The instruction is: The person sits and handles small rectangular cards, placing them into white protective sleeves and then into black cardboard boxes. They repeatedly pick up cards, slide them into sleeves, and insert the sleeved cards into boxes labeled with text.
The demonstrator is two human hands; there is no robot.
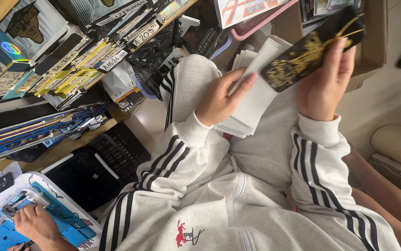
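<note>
Right hand (323, 86) clamped on black case (312, 51); left hand (221, 100) pinching top sleeve (258, 90) of stack, probably bagging step; next needs sleeve mouth opened.

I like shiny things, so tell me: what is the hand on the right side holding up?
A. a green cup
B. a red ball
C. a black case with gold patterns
C: the right hand grips a black case with gold patterns above the stack of white sheets.
</note>
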